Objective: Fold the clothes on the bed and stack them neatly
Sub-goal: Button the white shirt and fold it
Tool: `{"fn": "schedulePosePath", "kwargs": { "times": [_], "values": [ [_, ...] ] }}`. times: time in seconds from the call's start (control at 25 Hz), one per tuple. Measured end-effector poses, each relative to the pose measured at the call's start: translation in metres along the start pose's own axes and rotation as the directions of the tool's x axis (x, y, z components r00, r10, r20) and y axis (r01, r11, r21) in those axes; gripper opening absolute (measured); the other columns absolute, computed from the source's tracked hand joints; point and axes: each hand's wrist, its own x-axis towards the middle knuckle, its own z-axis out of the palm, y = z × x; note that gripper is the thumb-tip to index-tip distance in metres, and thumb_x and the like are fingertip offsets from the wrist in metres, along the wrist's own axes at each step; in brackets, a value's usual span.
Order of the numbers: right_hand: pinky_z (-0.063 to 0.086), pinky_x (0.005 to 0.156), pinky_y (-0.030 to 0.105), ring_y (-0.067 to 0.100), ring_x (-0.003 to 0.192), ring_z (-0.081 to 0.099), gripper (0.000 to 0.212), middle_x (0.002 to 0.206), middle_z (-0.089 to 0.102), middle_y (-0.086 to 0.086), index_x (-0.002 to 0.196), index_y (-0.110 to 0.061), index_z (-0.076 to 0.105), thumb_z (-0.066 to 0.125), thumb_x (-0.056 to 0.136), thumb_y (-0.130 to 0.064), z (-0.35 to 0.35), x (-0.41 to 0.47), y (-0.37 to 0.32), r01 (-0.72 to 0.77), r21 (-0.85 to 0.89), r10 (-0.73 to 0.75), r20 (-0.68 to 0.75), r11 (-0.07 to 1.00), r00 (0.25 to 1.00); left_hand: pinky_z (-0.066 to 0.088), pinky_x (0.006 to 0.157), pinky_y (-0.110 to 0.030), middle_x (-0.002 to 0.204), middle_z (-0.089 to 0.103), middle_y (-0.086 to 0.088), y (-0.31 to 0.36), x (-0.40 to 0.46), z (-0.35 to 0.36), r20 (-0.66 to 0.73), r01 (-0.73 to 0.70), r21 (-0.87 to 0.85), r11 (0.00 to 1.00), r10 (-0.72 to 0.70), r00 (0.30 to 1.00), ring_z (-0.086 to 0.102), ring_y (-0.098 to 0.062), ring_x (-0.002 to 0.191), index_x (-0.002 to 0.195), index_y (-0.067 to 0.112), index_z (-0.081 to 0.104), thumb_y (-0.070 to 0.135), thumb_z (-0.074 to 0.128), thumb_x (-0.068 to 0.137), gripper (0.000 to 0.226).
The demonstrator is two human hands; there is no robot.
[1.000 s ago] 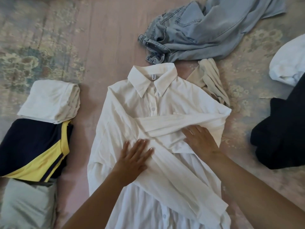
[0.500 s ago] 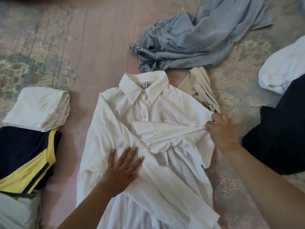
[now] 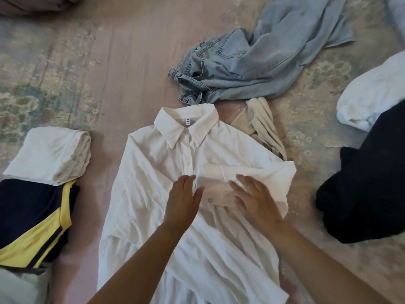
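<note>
Item: white shirt (image 3: 157,185), spread collar-up mid-bed. Step judged: sleeve-folding. Right hand (image 3: 255,199) lay flat, fingers straight, on the sleeve (image 3: 221,183) folded across the chest; left hand (image 3: 183,199) flat beside it. Next likely: fold the shirt's sides inward. Jeans (image 3: 252,62) beyond the collar; folded stack (image 3: 43,172) left of shirt; floral bed cover (image 3: 54,80) beneath.

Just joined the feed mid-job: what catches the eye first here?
The white shirt spread collar-up in the middle of the bed, with both hands, left and right, flat on its folded-in sleeve cuff. Beyond the collar lie crumpled jeans; folded clothes sit stacked at left.
</note>
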Motion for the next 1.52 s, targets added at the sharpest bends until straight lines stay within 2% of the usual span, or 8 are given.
{"fn": "schedulePosePath", "kwargs": {
  "times": [0.08,0.16,0.24,0.36,0.56,0.88,1.12,1.52],
  "values": [
    [0.056,0.087,0.045,0.038,0.106,0.067,0.044,0.122,0.068,0.023,0.114,0.000,0.072,0.085,0.073,-0.008,0.014,-0.008,-0.021,-0.024,0.065,0.025,-0.014,0.998,1.000,0.047,0.099,-0.041,0.127,0.058,-0.017,0.023,0.026,0.012,0.139,0.471,-0.285,0.835,-0.450,0.882,0.058,-0.035,0.119,0.137,-0.001,0.050,0.031,0.063,0.099,0.050],
    [0.057,0.090,0.046,0.038,0.111,0.067,0.051,0.125,0.067,0.022,0.118,0.000,0.069,0.087,0.071,-0.007,0.021,-0.016,-0.030,-0.074,0.073,0.076,-0.024,0.995,0.997,0.047,0.098,-0.041,0.123,0.061,-0.014,0.037,0.039,0.024,0.168,0.626,-0.300,0.720,-0.606,0.778,0.059,-0.035,0.116,0.133,0.001,0.052,0.034,0.068,0.095,0.052],
    [0.055,0.095,0.047,0.037,0.119,0.064,0.069,0.132,0.064,0.023,0.127,0.002,0.064,0.092,0.065,-0.012,0.021,-0.023,-0.033,-0.129,0.046,0.128,0.021,0.991,0.992,0.047,0.089,-0.040,0.102,0.063,-0.013,0.047,0.039,0.025,0.096,0.606,-0.321,0.728,-0.611,0.785,0.061,-0.034,0.101,0.106,0.002,0.060,0.029,0.064,0.098,0.029],
    [0.049,0.103,0.050,0.038,0.129,0.057,0.089,0.140,0.057,0.025,0.135,0.005,0.056,0.094,0.063,-0.029,0.012,-0.030,-0.042,-0.203,-0.008,0.204,0.064,0.979,0.977,0.042,0.072,-0.038,0.077,0.051,-0.009,0.059,0.015,0.002,0.065,0.568,-0.479,0.669,-0.619,0.783,0.051,-0.024,0.075,0.078,0.004,0.049,0.028,0.049,0.106,0.037],
    [0.050,0.103,0.049,0.039,0.132,0.054,0.073,0.144,0.054,0.024,0.140,0.000,0.052,0.076,0.074,-0.019,-0.003,-0.037,-0.105,-0.133,0.068,0.136,-0.052,0.989,0.989,0.045,0.052,-0.045,0.075,0.048,-0.020,0.056,-0.076,-0.062,-0.135,0.551,-0.521,0.652,-0.700,0.701,0.049,-0.031,0.063,0.082,-0.002,0.045,0.027,0.042,0.109,0.039],
    [0.043,0.113,0.048,0.033,0.143,0.043,0.070,0.157,0.042,0.016,0.154,-0.015,0.039,0.060,0.088,-0.020,0.011,-0.094,-0.209,0.160,0.156,-0.191,0.211,0.975,0.959,0.039,0.075,-0.053,0.091,0.057,-0.040,0.007,-0.204,-0.118,-0.447,0.476,-0.368,0.799,-0.601,0.663,0.057,-0.048,0.086,0.096,-0.017,0.055,0.029,0.040,0.095,0.048],
    [0.017,0.125,0.054,0.035,0.155,0.011,0.081,0.169,0.010,0.015,0.162,-0.016,0.013,0.058,0.095,-0.018,0.039,-0.125,-0.232,0.205,0.166,-0.259,0.454,0.965,0.853,0.040,0.085,-0.055,0.114,0.057,-0.041,-0.047,-0.265,-0.096,-0.343,0.637,-0.415,0.650,-0.760,0.552,0.057,-0.053,0.105,0.114,-0.008,0.050,0.015,0.041,0.106,0.026],
    [0.003,0.125,0.053,0.032,0.156,-0.006,0.082,0.170,-0.004,0.011,0.162,-0.022,0.015,0.055,0.093,-0.003,0.081,-0.174,-0.242,0.114,0.100,-0.152,0.653,0.988,0.742,0.049,0.067,-0.044,0.079,0.059,-0.022,-0.126,-0.324,-0.049,0.071,0.758,-0.566,0.324,-0.897,0.436,0.060,-0.033,0.080,0.083,-0.004,0.054,0.005,0.047,0.105,0.024]
  ]
}}
